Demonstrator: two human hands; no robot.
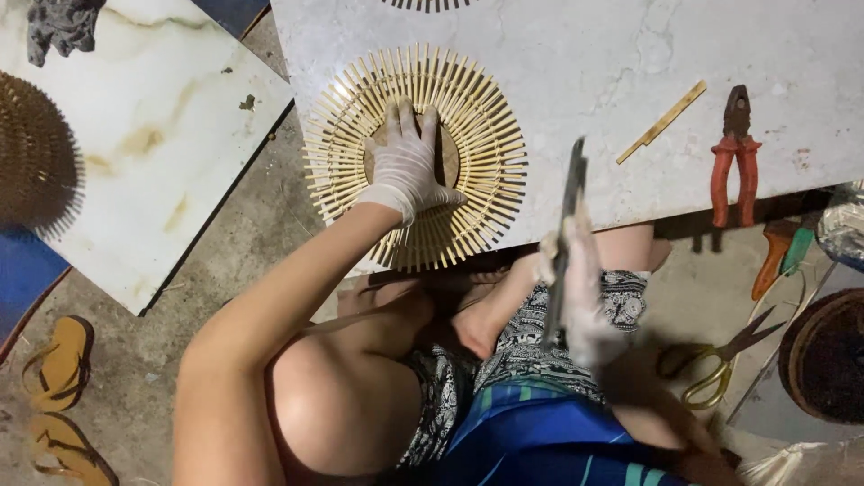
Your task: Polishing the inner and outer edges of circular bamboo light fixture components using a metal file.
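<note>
The round sunburst mat of pale bamboo sticks (414, 157) is lying flat on the near edge of the pale marble slab (630, 108). Its sticks are fanning out all the way round from a brown wooden disc in the middle, so the ring looks full already. Its lower edge is hanging a little over the slab's rim.

The left hand (407, 162), in a white glove, is pressing down on the middle of the mat with its fingers spread. The right hand (580, 288), also in a white glove, is closed around a long flat grey metal blade (565, 234). The blade is being held up beside the mat, not touching it. So some trimming or tapping may be what is left.

A loose strip of bamboo (661, 123) and red-handled pliers (736, 153) are lying on the slab. Yellow-handled scissors (720, 360) are lying lower down on the right.

The person is sitting on a grey concrete floor. Another pale marble slab (144, 162) is lying to the left, with a dark round mat (36, 157) on it. Orange flip-flops (58, 396) are lying on the floor.
</note>
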